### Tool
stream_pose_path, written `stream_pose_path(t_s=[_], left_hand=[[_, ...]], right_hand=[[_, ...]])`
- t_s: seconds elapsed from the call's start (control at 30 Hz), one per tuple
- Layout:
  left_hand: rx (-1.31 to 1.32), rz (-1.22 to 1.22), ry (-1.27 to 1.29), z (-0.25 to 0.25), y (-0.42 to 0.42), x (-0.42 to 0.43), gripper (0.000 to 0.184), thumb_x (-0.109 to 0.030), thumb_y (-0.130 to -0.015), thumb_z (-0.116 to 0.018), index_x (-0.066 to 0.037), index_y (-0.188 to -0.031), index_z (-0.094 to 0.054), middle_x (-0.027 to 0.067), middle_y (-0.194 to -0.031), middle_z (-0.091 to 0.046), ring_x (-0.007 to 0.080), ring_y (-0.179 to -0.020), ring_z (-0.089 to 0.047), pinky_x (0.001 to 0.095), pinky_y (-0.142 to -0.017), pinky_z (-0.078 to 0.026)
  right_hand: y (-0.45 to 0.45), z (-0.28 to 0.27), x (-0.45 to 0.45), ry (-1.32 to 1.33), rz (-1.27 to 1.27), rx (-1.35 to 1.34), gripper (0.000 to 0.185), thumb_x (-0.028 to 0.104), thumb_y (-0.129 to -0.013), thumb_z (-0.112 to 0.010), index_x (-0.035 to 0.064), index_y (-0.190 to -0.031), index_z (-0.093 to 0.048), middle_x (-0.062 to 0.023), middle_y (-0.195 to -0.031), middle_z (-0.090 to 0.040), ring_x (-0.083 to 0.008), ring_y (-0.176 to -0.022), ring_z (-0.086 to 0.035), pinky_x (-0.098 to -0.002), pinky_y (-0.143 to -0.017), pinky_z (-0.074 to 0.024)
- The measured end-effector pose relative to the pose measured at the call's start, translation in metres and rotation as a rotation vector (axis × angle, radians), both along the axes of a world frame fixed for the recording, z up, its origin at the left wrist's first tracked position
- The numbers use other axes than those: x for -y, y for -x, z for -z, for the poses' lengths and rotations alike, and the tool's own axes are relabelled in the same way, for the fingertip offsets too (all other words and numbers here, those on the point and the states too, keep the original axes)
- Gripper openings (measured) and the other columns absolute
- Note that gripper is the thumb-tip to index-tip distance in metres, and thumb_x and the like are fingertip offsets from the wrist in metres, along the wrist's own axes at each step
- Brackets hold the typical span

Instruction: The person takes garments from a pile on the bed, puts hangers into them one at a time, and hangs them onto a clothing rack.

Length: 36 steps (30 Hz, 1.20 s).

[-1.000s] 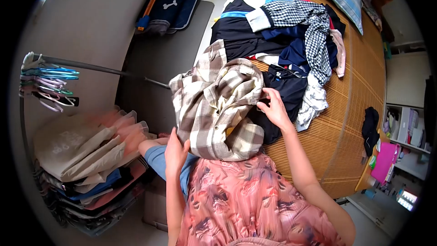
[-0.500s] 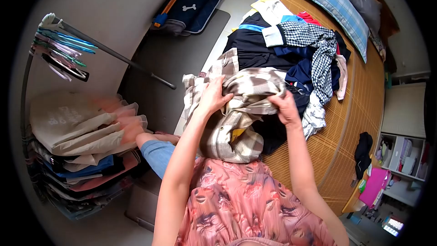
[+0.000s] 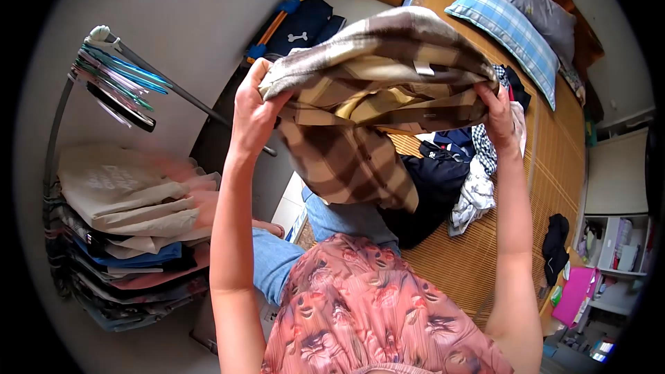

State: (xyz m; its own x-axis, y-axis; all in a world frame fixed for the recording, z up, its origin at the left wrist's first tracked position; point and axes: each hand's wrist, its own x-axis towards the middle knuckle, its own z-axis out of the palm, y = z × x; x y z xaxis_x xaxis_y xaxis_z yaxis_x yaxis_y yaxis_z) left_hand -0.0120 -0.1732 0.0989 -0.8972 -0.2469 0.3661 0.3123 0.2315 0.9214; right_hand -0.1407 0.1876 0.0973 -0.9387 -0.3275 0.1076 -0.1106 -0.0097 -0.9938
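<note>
A brown and cream plaid shirt (image 3: pixel 346 152) is stretched between my two hands, lifted above the bed, its lower part hanging down. My left hand (image 3: pixel 253 107) grips the shirt at its left edge, thumb pressed over the cloth. On the other side my right hand (image 3: pixel 500 116) pinches the shirt's right edge. A small pale label shows on the upper fabric. Behind and below the shirt lies a heap of clothes, partly hidden: a dark navy garment (image 3: pixel 447 166), a white printed garment (image 3: pixel 473 201) and a black-and-white checked garment (image 3: pixel 485 149).
At left stands a metal rack (image 3: pixel 59 125) with empty hangers (image 3: pixel 118 83) and hung clothes (image 3: pixel 125 194). A bed with a woven mat (image 3: pixel 547 166) bears a blue plaid pillow (image 3: pixel 509 34). A navy folded item with a bone mark (image 3: pixel 298 36) leans by the wall.
Both hands have risen and spread apart, lifting the plaid shirt off the clothes heap and opening it out. The view has shifted slightly.
</note>
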Motion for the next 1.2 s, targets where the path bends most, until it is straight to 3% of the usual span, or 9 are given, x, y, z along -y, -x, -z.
stream_pose_path(t_s=[0.2, 0.23, 0.37, 0.6, 0.67, 0.93, 1.07, 1.13, 1.2], left_hand=[[0.353, 0.327, 0.228, 0.000, -0.014, 0.040, 0.042, -0.023, -0.073, -0.078, 0.000, -0.103, -0.059, 0.0010, -0.084, -0.060, 0.0090, -0.079, -0.054, 0.0256, -0.076, -0.046], [0.402, 0.373, 0.318, 0.007, -0.020, 0.044, 0.047, -0.022, -0.069, -0.080, 0.001, -0.105, -0.060, 0.0036, -0.088, -0.062, 0.0102, -0.082, -0.056, 0.0275, -0.079, -0.047], [0.627, 0.211, 0.720, -0.001, -0.025, 0.048, 0.046, -0.009, -0.061, -0.080, -0.005, -0.105, -0.066, 0.0083, -0.086, -0.067, 0.0146, -0.081, -0.062, 0.0302, -0.080, -0.050], [-0.342, -0.696, 0.800, -0.101, 0.035, 0.049, 0.022, -0.015, -0.076, -0.071, -0.007, -0.096, -0.067, 0.0100, -0.087, -0.067, 0.0290, -0.079, -0.064, 0.0346, -0.072, -0.050], [0.001, -0.407, 0.764, -0.115, 0.025, 0.048, 0.029, -0.011, -0.075, -0.073, -0.001, -0.101, -0.065, 0.0069, -0.080, -0.064, 0.0092, -0.077, -0.058, 0.0281, -0.073, -0.048], [0.545, 0.320, 0.410, -0.068, -0.065, 0.057, 0.032, 0.001, -0.059, -0.071, 0.002, -0.091, -0.067, -0.0017, -0.082, -0.065, 0.0057, -0.079, -0.056, 0.0256, -0.075, -0.049], [0.819, 0.637, 0.037, -0.036, -0.105, 0.052, 0.044, 0.004, -0.057, -0.071, 0.003, -0.100, -0.068, 0.0024, -0.092, -0.069, 0.0091, -0.088, -0.060, 0.0256, -0.084, -0.048], [0.780, 0.519, -0.166, 0.016, -0.114, 0.061, 0.039, -0.010, -0.071, -0.073, 0.002, -0.107, -0.065, 0.0027, -0.091, -0.067, 0.0093, -0.088, -0.060, 0.0249, -0.084, -0.047], [1.001, 0.107, 0.147, 0.091, -0.115, 0.066, 0.039, -0.016, -0.077, -0.071, 0.002, -0.111, -0.063, 0.0063, -0.092, -0.066, 0.0134, -0.088, -0.061, 0.0268, -0.083, -0.048]], right_hand=[[0.013, -0.017, -0.004, -0.313, -0.271, 0.026, 0.049, 0.049, -0.083, -0.068, 0.0023, -0.093, -0.062, 0.0009, -0.083, -0.062, -0.0066, -0.079, -0.056, -0.0227, -0.076, -0.0457], [0.015, -0.023, -0.006, -0.514, -0.363, 0.002, 0.062, 0.054, -0.078, -0.069, 0.0003, -0.109, -0.061, -0.0011, -0.094, -0.063, -0.0056, -0.084, -0.055, -0.0229, -0.075, -0.0460], [0.013, -0.048, 0.008, -1.096, -0.851, -0.217, 0.044, 0.003, -0.057, -0.078, 0.0010, -0.098, -0.061, -0.0070, -0.083, -0.063, -0.0165, -0.079, -0.058, -0.0320, -0.074, -0.0471], [0.064, -0.145, 0.030, -0.744, 0.613, -1.487, 0.023, 0.007, -0.080, -0.061, 0.0027, -0.102, -0.059, -0.0145, -0.099, -0.060, -0.0337, -0.093, -0.059, -0.0368, -0.080, -0.0478], [0.069, -0.147, 0.014, -0.996, 0.377, -1.281, 0.026, 0.014, -0.080, -0.063, 0.0011, -0.102, -0.059, -0.0168, -0.101, -0.058, -0.0358, -0.097, -0.057, -0.0373, -0.083, -0.0462], [-0.027, -0.120, -0.043, -0.888, -0.371, -0.388, 0.031, -0.011, -0.062, -0.055, -0.0017, -0.089, -0.065, -0.0098, -0.082, -0.067, -0.0184, -0.085, -0.064, -0.0279, -0.079, -0.0481], [-0.054, -0.066, -0.056, -0.825, -0.689, -0.106, 0.022, 0.002, -0.071, -0.065, -0.0006, -0.092, -0.065, -0.0085, -0.085, -0.067, -0.0159, -0.077, -0.063, -0.0277, -0.075, -0.0486], [-0.052, -0.005, -0.052, -0.718, -0.661, 0.167, 0.027, 0.002, -0.072, -0.064, -0.0003, -0.099, -0.063, -0.0086, -0.083, -0.065, -0.0162, -0.078, -0.063, -0.0279, -0.076, -0.0484], [-0.058, 0.070, -0.043, -0.900, -0.529, 0.180, 0.034, 0.004, -0.074, -0.066, 0.0000, -0.107, -0.060, -0.0099, -0.090, -0.064, -0.0177, -0.085, -0.063, -0.0297, -0.078, -0.0490]])
